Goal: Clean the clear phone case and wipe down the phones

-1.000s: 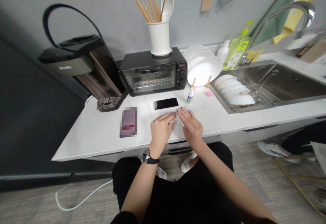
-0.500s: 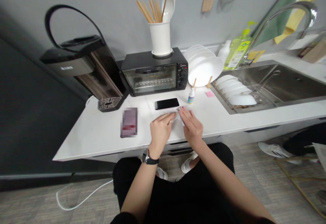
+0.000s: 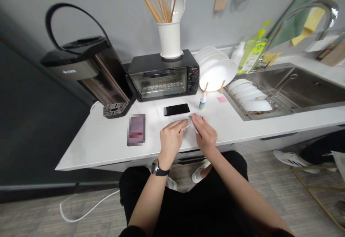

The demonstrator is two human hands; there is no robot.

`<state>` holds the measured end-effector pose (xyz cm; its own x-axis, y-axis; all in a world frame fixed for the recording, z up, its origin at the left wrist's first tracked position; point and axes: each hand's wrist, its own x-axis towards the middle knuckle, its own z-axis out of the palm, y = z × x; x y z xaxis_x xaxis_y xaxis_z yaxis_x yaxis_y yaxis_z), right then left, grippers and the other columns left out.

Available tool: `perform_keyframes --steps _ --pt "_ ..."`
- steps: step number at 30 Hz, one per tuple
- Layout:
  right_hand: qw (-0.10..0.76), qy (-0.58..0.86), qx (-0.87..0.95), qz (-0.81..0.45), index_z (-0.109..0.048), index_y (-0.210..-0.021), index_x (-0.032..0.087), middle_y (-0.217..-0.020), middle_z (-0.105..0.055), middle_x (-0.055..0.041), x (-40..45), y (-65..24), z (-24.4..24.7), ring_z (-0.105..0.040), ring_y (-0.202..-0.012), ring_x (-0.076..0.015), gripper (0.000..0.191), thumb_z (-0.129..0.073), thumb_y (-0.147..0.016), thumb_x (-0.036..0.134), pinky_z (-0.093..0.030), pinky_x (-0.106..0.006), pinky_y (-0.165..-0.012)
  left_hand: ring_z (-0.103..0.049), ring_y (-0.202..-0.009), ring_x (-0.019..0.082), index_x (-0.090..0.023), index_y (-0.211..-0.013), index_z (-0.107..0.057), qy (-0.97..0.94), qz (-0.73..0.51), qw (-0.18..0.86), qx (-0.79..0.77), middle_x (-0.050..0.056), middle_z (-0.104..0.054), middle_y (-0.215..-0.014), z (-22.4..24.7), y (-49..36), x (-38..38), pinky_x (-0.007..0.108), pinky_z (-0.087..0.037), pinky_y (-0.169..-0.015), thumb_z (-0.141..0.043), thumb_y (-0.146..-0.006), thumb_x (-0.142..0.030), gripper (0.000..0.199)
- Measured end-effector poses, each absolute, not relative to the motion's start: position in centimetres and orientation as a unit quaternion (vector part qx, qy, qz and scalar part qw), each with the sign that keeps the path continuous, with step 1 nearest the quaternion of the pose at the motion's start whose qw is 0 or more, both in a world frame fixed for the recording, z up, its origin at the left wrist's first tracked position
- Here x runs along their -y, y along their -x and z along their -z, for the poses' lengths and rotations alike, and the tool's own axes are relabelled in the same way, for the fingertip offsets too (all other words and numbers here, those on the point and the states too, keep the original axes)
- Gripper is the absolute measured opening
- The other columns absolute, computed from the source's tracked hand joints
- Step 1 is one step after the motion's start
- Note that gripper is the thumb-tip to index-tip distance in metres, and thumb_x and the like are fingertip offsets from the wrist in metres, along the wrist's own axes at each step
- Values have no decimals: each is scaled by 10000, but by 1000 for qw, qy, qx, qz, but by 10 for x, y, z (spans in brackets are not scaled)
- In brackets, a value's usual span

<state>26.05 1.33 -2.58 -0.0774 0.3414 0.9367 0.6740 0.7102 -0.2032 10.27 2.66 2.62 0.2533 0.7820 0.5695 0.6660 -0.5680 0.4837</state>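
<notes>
Pinching clear plastic (image 3: 188,123), left hand (image 3: 170,140), right hand (image 3: 205,135), Midea toaster oven (image 3: 159,82)

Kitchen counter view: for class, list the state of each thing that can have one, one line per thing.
Left hand, gripping small clear item
Right hand, gripping the same item
Phone, flat, screen dark
Toaster oven, door shut
Dropper bottle, upright
Bowls, racked on edge in sink
Soap bottle, upright
Faucet, no water showing

Head-worn camera, facing forward and down, over the countertop (image 3: 105,147), left hand (image 3: 170,140), right hand (image 3: 205,136) centred
</notes>
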Motion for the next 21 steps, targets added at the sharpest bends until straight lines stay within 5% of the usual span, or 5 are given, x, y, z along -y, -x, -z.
perform_keyframes --steps 4,10,14,17,21 --pt "566 315 750 130 -626 -1682 351 -1484 -829 -42 -17 -273 26 -768 -1442 -231 604 -479 -1161 84 -654 -460 -1245 -845 -893 236 -217 -901 -864 -781 -396 107 -471 89 -872 -910 -27 -103 -25 311 -675 -844 -589 -1032 -83 332" --pt "633 483 605 2 -870 -1231 243 -1123 -888 -89 -24 -316 19 -852 -1032 -262 360 -525 -1129 229 -705 -414 -929 -870 -1087 293 -203 -1038 -881 -662 -531 339 -406 119 -899 -1118 -25 -86 -42 413 -711 -971 -790 -1012 -362 185" --pt "557 499 645 -156 -864 -1189 201 -976 -817 -70 -17 -317 19 -776 -870 -236 414 -474 -1159 336 -643 -376 -818 -878 -1076 283 -215 -1061 -728 -584 -532 457 -408 90 -859 -1097 -15 -89 -56 347 -698 -857 -889 -898 -519 380" --pt "510 479 686 -198 -846 -1220 225 -985 -814 -52 -13 -311 18 -744 -813 -226 346 -619 -1122 467 -618 -351 -743 -881 -1093 288 -241 -1116 -621 -549 -531 491 -419 61 -824 -1097 -6 -94 -63 315 -691 -811 -882 -897 -587 485" --pt "509 501 676 -181 -793 -1032 229 -922 -830 -34 -10 -310 14 -751 -751 -217 196 -707 -1053 403 -617 -324 -713 -850 -1225 301 -267 -1359 -563 -540 -562 441 -446 126 -772 -1339 8 -96 -66 405 -699 -994 -848 -962 -548 564"
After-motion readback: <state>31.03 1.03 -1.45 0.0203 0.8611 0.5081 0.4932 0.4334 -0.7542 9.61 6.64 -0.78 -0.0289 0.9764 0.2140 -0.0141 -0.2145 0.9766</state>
